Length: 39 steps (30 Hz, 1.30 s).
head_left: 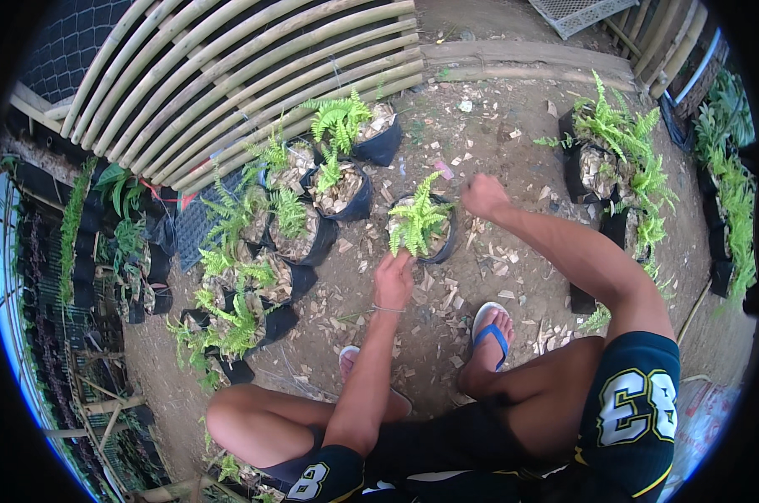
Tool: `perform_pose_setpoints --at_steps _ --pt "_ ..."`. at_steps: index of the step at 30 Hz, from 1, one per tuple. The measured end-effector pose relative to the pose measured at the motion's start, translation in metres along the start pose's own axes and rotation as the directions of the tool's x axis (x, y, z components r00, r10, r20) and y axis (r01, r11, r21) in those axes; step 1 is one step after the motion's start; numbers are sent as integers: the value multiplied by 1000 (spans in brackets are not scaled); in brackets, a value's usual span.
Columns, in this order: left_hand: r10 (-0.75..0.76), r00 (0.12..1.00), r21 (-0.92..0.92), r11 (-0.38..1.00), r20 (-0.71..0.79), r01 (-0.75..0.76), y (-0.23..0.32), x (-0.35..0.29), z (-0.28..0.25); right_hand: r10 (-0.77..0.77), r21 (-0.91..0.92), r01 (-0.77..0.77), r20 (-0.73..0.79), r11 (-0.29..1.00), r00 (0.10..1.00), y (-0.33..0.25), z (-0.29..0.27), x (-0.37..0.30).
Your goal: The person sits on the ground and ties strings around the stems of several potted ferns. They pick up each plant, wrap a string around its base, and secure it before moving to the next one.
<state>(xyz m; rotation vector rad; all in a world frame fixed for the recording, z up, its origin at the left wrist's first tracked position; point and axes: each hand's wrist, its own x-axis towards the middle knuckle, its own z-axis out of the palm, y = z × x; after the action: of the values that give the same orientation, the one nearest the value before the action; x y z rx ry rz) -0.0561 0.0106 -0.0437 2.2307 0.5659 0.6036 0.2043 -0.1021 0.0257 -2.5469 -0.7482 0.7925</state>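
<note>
In front of me a small fern (419, 220) with bright green fronds grows in a black plastic grow bag (440, 252), wood chips covering its soil. My left hand (393, 279) is at the bag's near left rim, its fingers bent in under the lowest fronds. The fronds and the hand itself hide the fingertips, so I cannot make out what they pinch. Just right of the bag, apart from it, my right hand (485, 198) hovers over the ground, closed in a fist. Whether anything is inside the fist does not show.
Several bagged ferns (291, 226) cluster at the left, before a bamboo slat fence (270, 67). More bagged ferns (599, 172) line the right side. Wood chips litter the dirt floor (480, 101). A pink scrap (444, 171) lies behind the middle bag. My sandalled foot (490, 335) is nearby.
</note>
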Motion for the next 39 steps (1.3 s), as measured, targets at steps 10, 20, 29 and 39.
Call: perform_pose_setpoints --at_steps 10,20,29,39 --pt "91 995 -260 961 -38 -97 40 -6 17 -12 404 -314 630 859 776 23 29 -144" --pt "273 962 -138 953 5 -270 42 -19 28 48 843 -529 527 92 848 25 112 -109" --pt "234 971 -251 943 38 -218 35 -13 13 69 893 -447 450 -49 890 30 135 -96" --pt "221 964 -317 934 145 -167 32 -14 17 62 886 -459 463 -68 884 40 152 -91"
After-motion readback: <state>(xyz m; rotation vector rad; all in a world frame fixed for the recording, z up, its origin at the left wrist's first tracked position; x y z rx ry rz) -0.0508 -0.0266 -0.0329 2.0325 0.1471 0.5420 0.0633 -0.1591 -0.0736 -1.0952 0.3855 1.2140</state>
